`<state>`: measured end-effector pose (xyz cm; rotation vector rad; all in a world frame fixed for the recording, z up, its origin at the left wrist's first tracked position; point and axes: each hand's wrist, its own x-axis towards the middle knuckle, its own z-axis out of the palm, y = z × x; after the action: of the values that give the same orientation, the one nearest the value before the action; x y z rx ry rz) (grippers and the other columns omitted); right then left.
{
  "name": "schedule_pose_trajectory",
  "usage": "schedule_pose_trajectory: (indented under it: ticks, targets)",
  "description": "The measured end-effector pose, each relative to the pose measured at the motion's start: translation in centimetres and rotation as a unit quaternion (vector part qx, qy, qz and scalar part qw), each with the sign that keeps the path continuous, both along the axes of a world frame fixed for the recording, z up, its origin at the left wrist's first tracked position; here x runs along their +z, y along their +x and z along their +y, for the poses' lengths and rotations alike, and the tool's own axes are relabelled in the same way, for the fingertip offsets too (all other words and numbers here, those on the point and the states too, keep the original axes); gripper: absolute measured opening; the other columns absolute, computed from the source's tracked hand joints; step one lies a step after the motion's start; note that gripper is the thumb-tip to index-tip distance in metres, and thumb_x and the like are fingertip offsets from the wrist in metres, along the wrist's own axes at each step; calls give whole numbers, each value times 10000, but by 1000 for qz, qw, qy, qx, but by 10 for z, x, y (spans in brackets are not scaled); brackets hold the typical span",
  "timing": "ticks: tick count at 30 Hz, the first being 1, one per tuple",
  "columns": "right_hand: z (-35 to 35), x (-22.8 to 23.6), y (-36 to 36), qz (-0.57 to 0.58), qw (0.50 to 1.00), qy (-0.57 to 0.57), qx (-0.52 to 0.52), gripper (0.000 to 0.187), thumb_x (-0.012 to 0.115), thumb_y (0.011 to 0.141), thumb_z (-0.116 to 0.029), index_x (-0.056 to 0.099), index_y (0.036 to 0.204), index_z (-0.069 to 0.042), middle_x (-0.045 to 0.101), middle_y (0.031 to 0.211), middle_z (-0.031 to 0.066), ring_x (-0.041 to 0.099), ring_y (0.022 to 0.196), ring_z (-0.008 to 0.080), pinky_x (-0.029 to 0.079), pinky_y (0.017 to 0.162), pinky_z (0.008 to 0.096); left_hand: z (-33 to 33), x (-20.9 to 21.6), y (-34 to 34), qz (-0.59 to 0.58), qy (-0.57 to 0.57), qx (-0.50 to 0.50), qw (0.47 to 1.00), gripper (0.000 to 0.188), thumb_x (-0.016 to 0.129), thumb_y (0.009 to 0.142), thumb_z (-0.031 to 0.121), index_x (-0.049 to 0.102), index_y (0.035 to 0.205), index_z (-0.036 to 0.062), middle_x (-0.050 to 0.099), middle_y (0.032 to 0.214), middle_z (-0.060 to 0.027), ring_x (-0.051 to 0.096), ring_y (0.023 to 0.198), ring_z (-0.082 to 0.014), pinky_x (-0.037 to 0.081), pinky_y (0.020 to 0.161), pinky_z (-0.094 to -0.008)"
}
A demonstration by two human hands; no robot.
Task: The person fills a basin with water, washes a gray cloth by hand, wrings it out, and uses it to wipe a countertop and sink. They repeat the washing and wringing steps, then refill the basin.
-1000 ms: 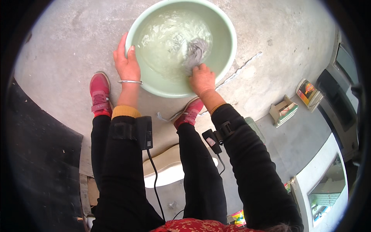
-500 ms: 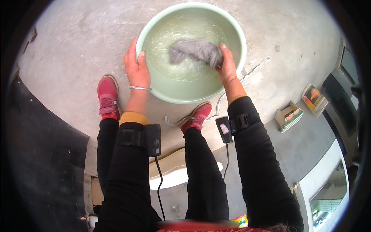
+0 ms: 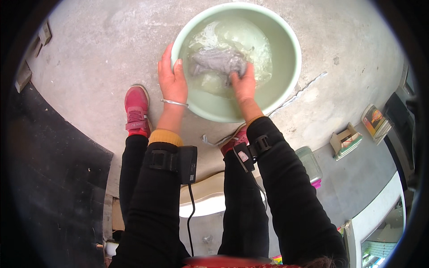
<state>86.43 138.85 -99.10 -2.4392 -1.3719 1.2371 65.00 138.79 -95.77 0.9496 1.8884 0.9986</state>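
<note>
The place seems to be a home, though I cannot tell if room or yard. The bare concrete floor [image 3: 103,58], the green wash basin [image 3: 288,80] with water, and the open carton [image 3: 345,140] at right show it.

Right hand [image 3: 244,86] whose fingertips were partly lost in grey cloth [image 3: 216,60], folds that blurred under water [image 3: 260,67], right shoe [image 3: 232,143] and clear box [image 3: 308,161] that were partly covered by right sleeve [image 3: 290,178], red garment [image 3: 223,262] that was blurred and cut off below
</note>
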Motion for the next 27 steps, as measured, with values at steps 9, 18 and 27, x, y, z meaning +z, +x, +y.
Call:
schedule_pose_trajectory:
  ticks: [9,18,27]
  targets:
    - [33,34,32,268,923,-15,-275,316,668,833,-200,637,1122,-75,671,1035,36,594,1023,179,442,923,400,1,0,2,-14,7,7,1000,467,509,929,32,487,1387,127,528,1194,-161,540,1107,-295,423,991,-389]
    - [124,120,-2,465,770,137,-414,268,582,902,-233,572,1116,-71,574,1181,101,495,1194,266,353,1064,578,3,6,2,-14,-7,15,1000,475,507,929,32,496,1388,153,529,1156,-161,552,1073,-288,431,977,-386]
    - [103,109,-110,472,850,51,-227,194,596,912,-183,611,1069,-69,648,1075,51,589,1004,152,420,982,352,-1,1,-1,-34,-12,3,999,436,474,976,165,488,1411,164,543,1119,-163,550,1046,-287,421,965,-376]
